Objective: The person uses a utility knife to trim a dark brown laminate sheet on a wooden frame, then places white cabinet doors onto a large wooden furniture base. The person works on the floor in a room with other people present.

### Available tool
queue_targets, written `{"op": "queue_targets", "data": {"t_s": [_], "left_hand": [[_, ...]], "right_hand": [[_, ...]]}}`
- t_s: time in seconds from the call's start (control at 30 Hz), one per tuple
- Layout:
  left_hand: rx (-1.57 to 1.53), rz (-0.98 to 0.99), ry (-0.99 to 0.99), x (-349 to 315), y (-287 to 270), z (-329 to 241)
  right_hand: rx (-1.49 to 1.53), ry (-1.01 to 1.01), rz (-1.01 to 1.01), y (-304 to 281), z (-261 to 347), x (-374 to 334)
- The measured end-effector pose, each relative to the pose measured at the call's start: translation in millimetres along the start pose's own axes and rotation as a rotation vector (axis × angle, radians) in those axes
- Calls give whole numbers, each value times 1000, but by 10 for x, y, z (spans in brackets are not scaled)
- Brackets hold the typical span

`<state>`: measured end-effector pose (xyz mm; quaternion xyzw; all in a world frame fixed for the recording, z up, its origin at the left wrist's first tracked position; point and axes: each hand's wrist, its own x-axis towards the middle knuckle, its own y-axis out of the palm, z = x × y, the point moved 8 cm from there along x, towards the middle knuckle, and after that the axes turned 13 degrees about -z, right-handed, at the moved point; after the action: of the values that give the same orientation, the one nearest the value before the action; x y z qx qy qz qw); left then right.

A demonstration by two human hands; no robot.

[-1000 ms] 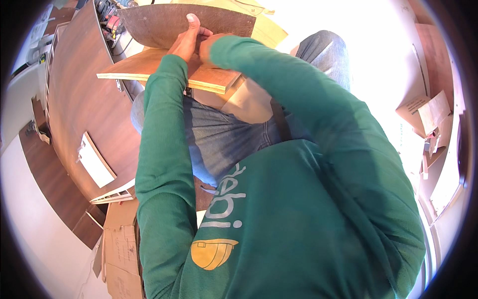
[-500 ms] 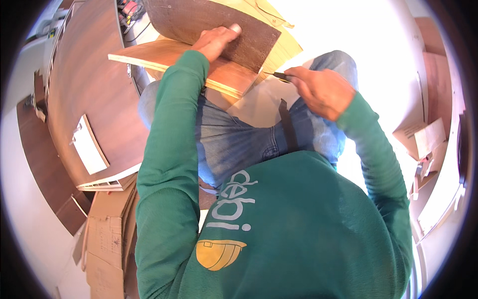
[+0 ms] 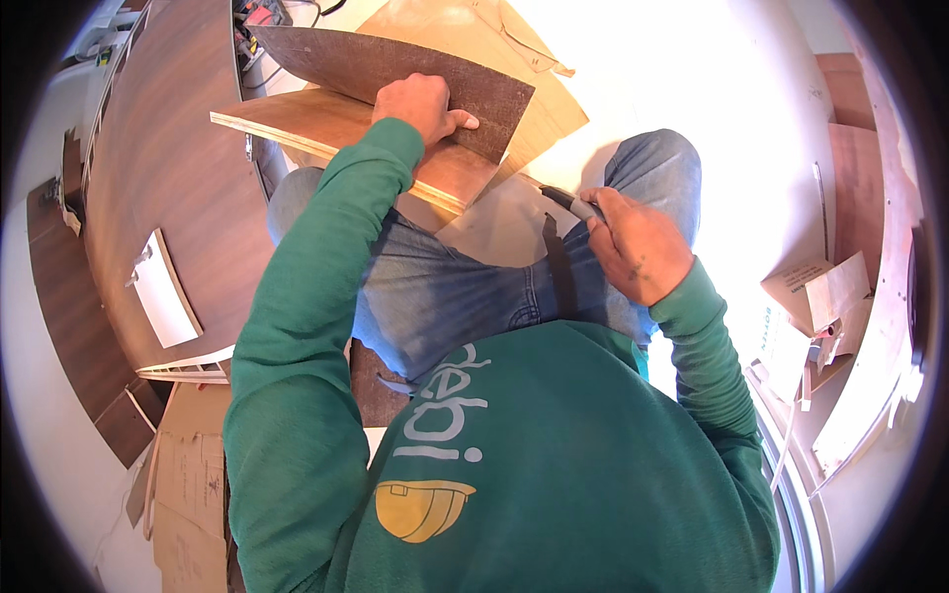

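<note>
A dark brown panel [image 3: 489, 104] rises at a slant from a plywood board [image 3: 297, 117] with a reddish face and pale layered edge, above my knees. My left hand [image 3: 417, 107] is closed against the panel's near face, its thumb laid along the surface; the curled fingers are partly hidden. In my right hand [image 3: 638, 242], over my right thigh, is a slim utility knife [image 3: 560, 198] with a dark front part. Its thin tip points toward the board's near right corner, a little apart from it.
Cardboard [image 3: 549, 119] lies beyond the panel. To the left stands a large brown tabletop [image 3: 178, 198] with a white clipboard [image 3: 166, 292] on it. Folded cardboard [image 3: 193, 474] leans below, an opened box [image 3: 816, 296] sits at right, and a red tool [image 3: 265, 15] is at the far left.
My right hand has drawn the knife back from the board's corner, toward me. My left hand has turned, its thumb lower on the panel. The panel has tipped farther to the left.
</note>
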<state>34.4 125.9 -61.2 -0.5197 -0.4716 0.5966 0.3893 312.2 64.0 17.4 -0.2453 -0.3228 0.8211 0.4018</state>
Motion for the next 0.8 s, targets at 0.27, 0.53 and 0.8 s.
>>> {"op": "queue_targets", "data": {"t_s": [0.27, 0.53, 0.8], "left_hand": [[-133, -88, 253, -97, 167, -152], [-208, -114, 278, -77, 207, -108], [-172, -98, 266, -34, 230, -93]], "right_hand": [[180, 27, -55, -113, 89, 13], [-10, -11, -27, 119, 122, 23], [-80, -126, 78, 800, 189, 339]]}}
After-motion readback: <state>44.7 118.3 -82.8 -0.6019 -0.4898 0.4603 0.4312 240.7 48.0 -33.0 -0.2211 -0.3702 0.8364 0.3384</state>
